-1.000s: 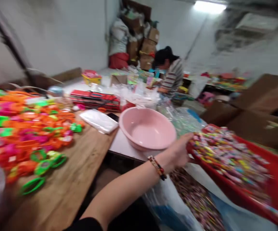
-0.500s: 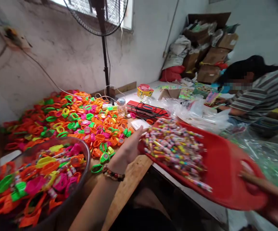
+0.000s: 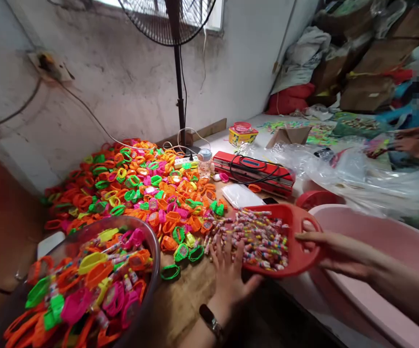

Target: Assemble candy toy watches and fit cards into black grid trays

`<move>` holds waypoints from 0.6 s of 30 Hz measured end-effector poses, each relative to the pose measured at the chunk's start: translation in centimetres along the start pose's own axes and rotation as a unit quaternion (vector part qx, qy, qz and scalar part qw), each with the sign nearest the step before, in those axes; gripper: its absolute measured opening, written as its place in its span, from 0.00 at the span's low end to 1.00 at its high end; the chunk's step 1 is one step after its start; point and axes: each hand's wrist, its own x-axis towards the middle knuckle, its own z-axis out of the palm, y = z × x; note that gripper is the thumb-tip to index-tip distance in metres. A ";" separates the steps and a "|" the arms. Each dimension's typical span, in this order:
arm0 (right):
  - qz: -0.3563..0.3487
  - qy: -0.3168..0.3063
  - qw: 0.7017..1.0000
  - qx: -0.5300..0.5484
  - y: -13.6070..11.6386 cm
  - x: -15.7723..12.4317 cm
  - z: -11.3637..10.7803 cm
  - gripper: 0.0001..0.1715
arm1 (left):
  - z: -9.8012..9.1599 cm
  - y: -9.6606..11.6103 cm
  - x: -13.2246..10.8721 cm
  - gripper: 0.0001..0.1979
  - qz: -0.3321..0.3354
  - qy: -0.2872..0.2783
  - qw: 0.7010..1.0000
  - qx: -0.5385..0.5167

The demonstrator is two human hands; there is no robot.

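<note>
A red plastic scoop (image 3: 296, 258) heaped with small colourful wrapped candies (image 3: 262, 237) rests at the edge of the wooden table (image 3: 186, 299). My right hand (image 3: 327, 247) grips the scoop by its handle hole. My left hand (image 3: 231, 270) lies open with fingers spread at the scoop's mouth, touching the candies that spill toward the table. Just to the left spreads a big pile of neon orange, green and pink toy bands (image 3: 137, 188).
A metal bowl (image 3: 147, 232) with bands and candies stands at lower left. A pink basin (image 3: 380, 241) sits at right, behind the scoop. A red box (image 3: 255, 170), clear plastic bags (image 3: 358, 181) and a fan pole (image 3: 180, 101) stand behind. Another person's hand (image 3: 411, 143) works at far right.
The scoop has swung left and come down onto the table edge beside the band pile. My left hand has moved from its rim to its mouth, with fingers spread.
</note>
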 end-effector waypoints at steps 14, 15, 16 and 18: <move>-0.025 -0.034 0.972 -0.232 -10.6 5.7 7.1 0.06 | 0.9 -3.3 3.7 0.50 -0.045 0.105 0.979 0.167; -0.014 -0.050 0.969 -0.242 -10.7 5.6 6.3 0.06 | 1.0 -3.3 3.8 0.49 -0.039 0.102 0.979 0.172; -0.013 -0.066 0.966 -0.248 -10.8 5.4 5.6 0.06 | 1.1 -3.2 3.9 0.49 -0.030 0.099 0.979 0.177; -0.042 -0.082 0.964 -0.249 -10.7 5.2 5.1 0.07 | 1.5 -3.1 4.2 0.48 0.010 0.089 0.979 0.185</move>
